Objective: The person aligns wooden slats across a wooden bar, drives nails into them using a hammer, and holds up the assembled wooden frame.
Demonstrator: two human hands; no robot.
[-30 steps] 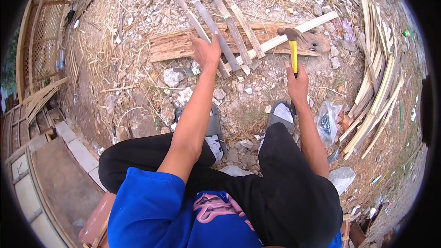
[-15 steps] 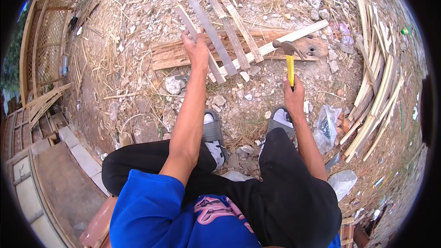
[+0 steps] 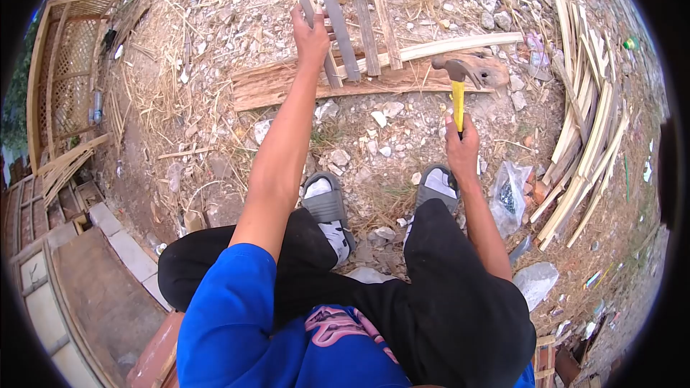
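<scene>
My left hand [image 3: 312, 37] is closed on the leftmost of several long, thin wooden slats, near its lower end. Beside it lie a grey slat [image 3: 334, 18] and two weathered slats [image 3: 362, 21], side by side. Their lower ends rest over a pale wooden strip [image 3: 460, 43] and a thick, rough plank [image 3: 266, 85] on the ground. In my right hand [image 3: 462, 145] is a hammer [image 3: 458, 100] with a yellow handle, held upright, its metal head over the right part of the plank.
A bundle of thin wooden strips [image 3: 593, 129] lies at the right. Next to it sits a clear plastic bag [image 3: 509, 197]. A wooden lattice frame [image 3: 72, 65] stands at the left, above pale blocks [image 3: 133, 248]. Stones and straw cover the ground.
My left hand has moved up and away from me with the slat. The slats' lower ends have shifted away too, and the pale strip lies flatter. The hammer has barely moved.
</scene>
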